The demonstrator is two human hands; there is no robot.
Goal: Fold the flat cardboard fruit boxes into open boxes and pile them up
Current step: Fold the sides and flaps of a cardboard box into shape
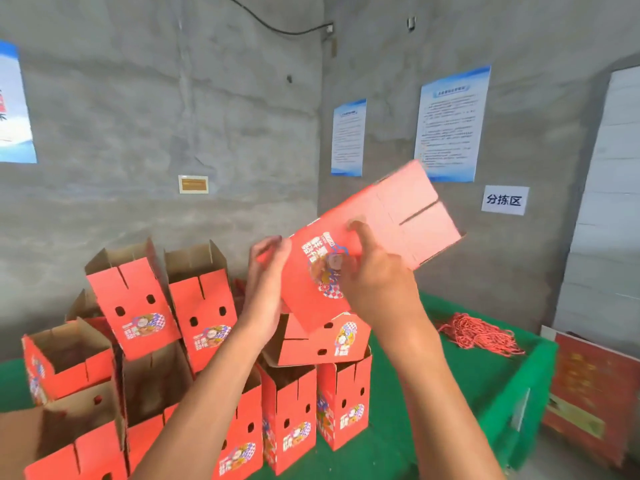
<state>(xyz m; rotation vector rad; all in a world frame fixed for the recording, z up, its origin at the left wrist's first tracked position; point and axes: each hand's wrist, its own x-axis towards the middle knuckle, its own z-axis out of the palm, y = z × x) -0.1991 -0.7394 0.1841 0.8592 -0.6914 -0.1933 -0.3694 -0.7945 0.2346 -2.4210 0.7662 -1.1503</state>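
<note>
I hold a flat red cardboard fruit box [391, 230] up in the air, tilted, its plain flaps pointing up and to the right. My left hand [265, 282] grips its lower left edge with curled fingers. My right hand [374, 275] lies on the printed face, thumb and fingers pinching the board. Below, a pile of folded open red boxes [194, 341] covers the green table [485, 368]; several stand upright and some lean on others.
A bundle of red cords [481, 334] lies on the table at the right. A red carton [595, 400] leans on the floor by the table's right end. Grey concrete walls with posters [450, 123] stand behind; a white door [609, 209] is at the right.
</note>
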